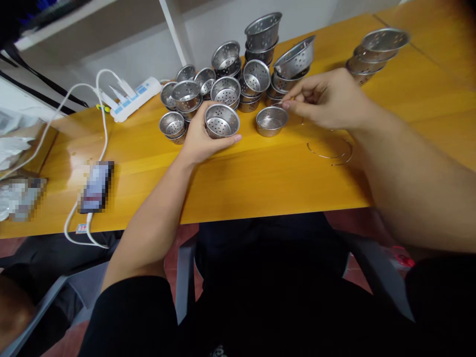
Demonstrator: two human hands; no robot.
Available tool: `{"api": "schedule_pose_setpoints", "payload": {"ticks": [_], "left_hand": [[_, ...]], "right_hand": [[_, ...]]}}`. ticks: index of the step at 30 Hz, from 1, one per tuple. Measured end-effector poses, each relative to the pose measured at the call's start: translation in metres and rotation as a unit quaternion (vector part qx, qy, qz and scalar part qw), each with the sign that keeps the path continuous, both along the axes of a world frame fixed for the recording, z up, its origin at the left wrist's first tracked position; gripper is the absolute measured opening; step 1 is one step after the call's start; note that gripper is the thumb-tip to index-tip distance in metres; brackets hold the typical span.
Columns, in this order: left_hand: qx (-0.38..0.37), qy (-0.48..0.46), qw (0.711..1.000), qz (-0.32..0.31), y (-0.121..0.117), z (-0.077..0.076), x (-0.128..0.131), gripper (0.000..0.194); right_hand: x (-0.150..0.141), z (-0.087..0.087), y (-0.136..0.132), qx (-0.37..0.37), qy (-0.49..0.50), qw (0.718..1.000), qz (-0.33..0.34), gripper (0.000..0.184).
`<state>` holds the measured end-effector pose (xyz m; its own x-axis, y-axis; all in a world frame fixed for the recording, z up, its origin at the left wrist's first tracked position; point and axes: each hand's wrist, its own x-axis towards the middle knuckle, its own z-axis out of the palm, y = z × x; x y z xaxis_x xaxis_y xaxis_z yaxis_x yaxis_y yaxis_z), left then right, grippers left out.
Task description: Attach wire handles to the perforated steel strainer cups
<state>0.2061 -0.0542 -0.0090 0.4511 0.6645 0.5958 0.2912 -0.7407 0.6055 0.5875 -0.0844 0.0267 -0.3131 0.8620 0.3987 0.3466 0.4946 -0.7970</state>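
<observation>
My left hand is wrapped round a small perforated metal strainer basket, its opening tilted toward me. My right hand pinches thumb and forefinger together over the rim of another strainer basket standing on the table. A thin wire seems to be between those fingertips, mostly hidden by them. Curved thin wires lie on the table below my right wrist. Behind both hands are several stacks of strainer baskets, among them a tall stack and one with a tilted basket on top.
Another stack of baskets leans at the back right of the yellow wooden table. On the left are a white power strip with cables and a phone. Plastic bags lie at the far left, near another person's arm.
</observation>
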Motion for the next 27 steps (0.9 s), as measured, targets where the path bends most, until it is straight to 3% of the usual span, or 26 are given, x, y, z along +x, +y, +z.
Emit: {"api": "schedule_pose_setpoints", "payload": {"ticks": [4,10,17,22,27], "left_hand": [[0.000,-0.001,1.000,0.002,0.004,-0.006,-0.001,0.110],[-0.012,-0.002,1.000,-0.020,0.007,-0.011,0.000,0.109],[-0.009,-0.008,1.000,-0.025,-0.004,0.002,0.001,0.104],[-0.005,-0.014,1.000,0.003,-0.005,0.006,-0.001,0.099],[-0.005,-0.008,1.000,-0.005,0.002,-0.004,0.000,0.110]], "right_hand": [[0.000,-0.001,0.001,0.037,-0.036,0.999,-0.007,0.044],[-0.004,0.008,-0.007,0.014,-0.045,0.999,-0.008,0.043],[-0.007,0.011,-0.009,0.011,-0.044,0.999,-0.005,0.060],[-0.006,0.011,-0.009,0.015,-0.042,0.999,-0.001,0.056],[-0.005,0.008,-0.007,0.020,-0.035,0.999,0.006,0.042]]}}
